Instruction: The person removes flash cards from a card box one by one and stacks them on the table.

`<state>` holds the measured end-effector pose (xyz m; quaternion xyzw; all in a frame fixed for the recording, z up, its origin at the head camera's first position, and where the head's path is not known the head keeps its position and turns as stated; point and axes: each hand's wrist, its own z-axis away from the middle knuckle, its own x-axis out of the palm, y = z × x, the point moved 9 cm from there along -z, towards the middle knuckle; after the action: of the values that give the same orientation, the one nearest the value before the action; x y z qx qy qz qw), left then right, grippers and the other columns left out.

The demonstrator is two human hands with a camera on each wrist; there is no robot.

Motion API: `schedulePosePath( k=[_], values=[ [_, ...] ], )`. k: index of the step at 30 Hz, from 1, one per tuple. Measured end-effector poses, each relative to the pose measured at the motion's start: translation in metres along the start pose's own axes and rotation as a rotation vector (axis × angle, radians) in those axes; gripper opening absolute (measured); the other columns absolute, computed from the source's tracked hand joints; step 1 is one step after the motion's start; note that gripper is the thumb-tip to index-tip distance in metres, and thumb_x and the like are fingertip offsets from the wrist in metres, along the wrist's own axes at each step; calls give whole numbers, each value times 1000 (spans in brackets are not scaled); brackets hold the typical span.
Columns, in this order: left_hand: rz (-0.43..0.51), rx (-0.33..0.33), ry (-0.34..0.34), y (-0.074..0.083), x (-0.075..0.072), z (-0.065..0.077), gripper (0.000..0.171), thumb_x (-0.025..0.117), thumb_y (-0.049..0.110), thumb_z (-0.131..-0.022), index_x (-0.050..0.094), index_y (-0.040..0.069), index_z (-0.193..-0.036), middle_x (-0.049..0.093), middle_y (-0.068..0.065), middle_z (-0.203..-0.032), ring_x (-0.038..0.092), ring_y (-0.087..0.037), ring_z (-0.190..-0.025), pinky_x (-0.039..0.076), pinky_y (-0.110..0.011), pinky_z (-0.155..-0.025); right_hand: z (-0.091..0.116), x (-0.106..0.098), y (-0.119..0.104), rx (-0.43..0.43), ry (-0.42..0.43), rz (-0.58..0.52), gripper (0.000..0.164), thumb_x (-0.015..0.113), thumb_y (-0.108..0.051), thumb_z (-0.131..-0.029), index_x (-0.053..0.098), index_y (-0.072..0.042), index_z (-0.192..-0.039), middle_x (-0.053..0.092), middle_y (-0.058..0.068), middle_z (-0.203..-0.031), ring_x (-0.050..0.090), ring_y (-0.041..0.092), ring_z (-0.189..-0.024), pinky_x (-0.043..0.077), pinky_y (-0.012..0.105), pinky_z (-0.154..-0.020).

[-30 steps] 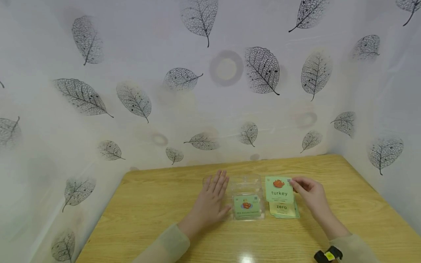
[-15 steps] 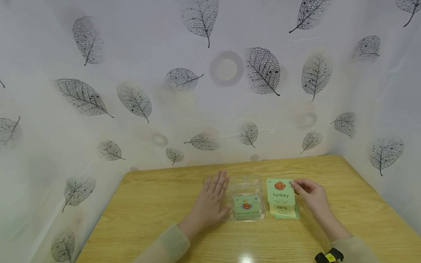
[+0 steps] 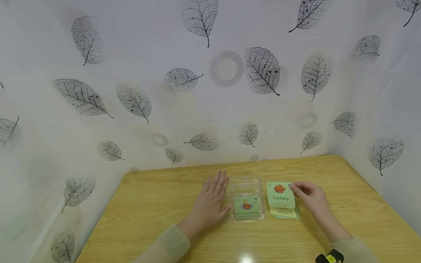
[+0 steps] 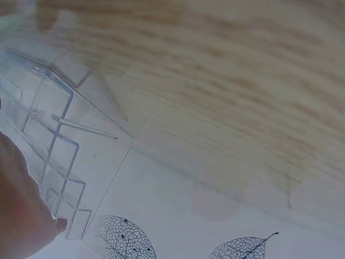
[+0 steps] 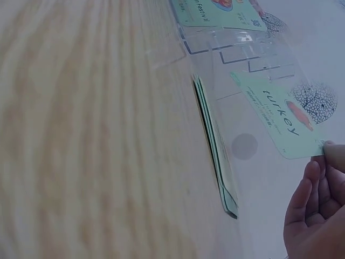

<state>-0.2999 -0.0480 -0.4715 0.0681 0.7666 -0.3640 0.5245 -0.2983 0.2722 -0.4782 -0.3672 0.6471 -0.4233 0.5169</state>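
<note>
My right hand (image 3: 310, 199) pinches a green flashcard (image 3: 281, 198) printed "turkey" by its upper right corner. In the right wrist view the turkey card (image 5: 275, 116) hangs tilted above a small stack of cards (image 5: 213, 145) lying on the table. The top card of that stack, a yellowish zero card (image 3: 282, 212), is partly covered in the head view. To the left stands a clear plastic stepped holder (image 3: 246, 179) bearing a green Mid-Autumn Festival card (image 3: 246, 208). My left hand (image 3: 210, 199) rests with straight fingers at the holder's left side; its thumb lies along the clear wall in the left wrist view.
A wooden table (image 3: 148, 212) carries everything. Behind it and on both sides hangs a pale curtain (image 3: 223, 106) with a dark leaf print. A black strap with a yellow patch (image 3: 330, 257) sits at the right wrist.
My right hand has brought the turkey card down toward the near side, and it now covers most of the zero card's word. The left hand and the holder have not moved.
</note>
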Motion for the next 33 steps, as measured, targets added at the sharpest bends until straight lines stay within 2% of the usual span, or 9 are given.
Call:
schedulePosePath(
  k=[6, 8, 11, 13, 15, 18, 28, 33],
  values=[
    [1, 1, -11, 0, 0, 1, 95, 27, 71, -106, 13, 3, -170, 5, -16, -180, 9, -33, -168, 21, -46, -136, -1, 0, 4, 26, -1, 11, 33, 70, -13, -103, 70, 16, -119, 68, -24, -85, 61, -9, -78, 60, 15, -71],
    [25, -1, -10, 0, 0, 1, 95, 29, 71, -106, 12, 3, -170, 4, -16, -180, 8, -33, -168, 20, -47, -136, -1, 0, 6, 38, -4, 27, 30, 71, -15, -103, 73, 12, -116, 73, -15, -88, 60, -9, -79, 59, 15, -72],
    [56, -5, -21, 0, 1, 1, 95, 30, 70, -106, 10, 3, -170, 5, -16, -180, 6, -33, -168, 19, -48, -136, -1, 0, 7, 51, -19, 45, 31, 71, -18, -103, 74, 10, -116, 75, -12, -91, 60, -9, -81, 58, 15, -72],
    [73, -7, -28, 0, 1, 0, 95, 30, 69, -107, 9, 3, -170, 6, -16, -180, 6, -33, -168, 19, -49, -136, 0, 1, 8, 57, -31, 58, 32, 71, -19, -104, 73, 10, -117, 75, -12, -92, 59, -9, -81, 58, 15, -72],
    [69, -7, -34, 0, 1, 1, 95, 30, 69, -107, 8, 3, -170, 6, -16, -180, 6, -34, -168, 19, -49, -136, 0, 2, 9, 56, -43, 63, 37, 71, -20, -104, 71, 14, -120, 71, -20, -91, 59, -8, -81, 57, 16, -71],
    [66, -8, -30, 0, 1, 1, 95, 30, 70, -106, 9, 3, -170, 4, -16, -180, 7, -34, -168, 19, -48, -136, 0, 3, 9, 51, -47, 73, 37, 71, -20, -104, 71, 14, -121, 71, -19, -91, 59, -8, -81, 56, 16, -71],
    [48, -10, -18, 0, 2, 1, 95, 30, 70, -106, 11, 3, -170, 3, -16, -180, 7, -33, -168, 20, -48, -136, -1, 3, 12, 65, -50, 115, 37, 70, -20, -104, 71, 13, -121, 75, -6, -99, 56, -9, -82, 53, 14, -71],
    [61, -10, -13, 0, 2, 1, 94, 30, 70, -106, 11, 3, -170, 2, -16, -180, 6, -33, -168, 19, -48, -136, -4, 2, 16, 71, -46, 137, 37, 71, -21, -103, 71, 11, -122, 74, -7, -98, 56, -9, -82, 51, 14, -72]
  ],
)
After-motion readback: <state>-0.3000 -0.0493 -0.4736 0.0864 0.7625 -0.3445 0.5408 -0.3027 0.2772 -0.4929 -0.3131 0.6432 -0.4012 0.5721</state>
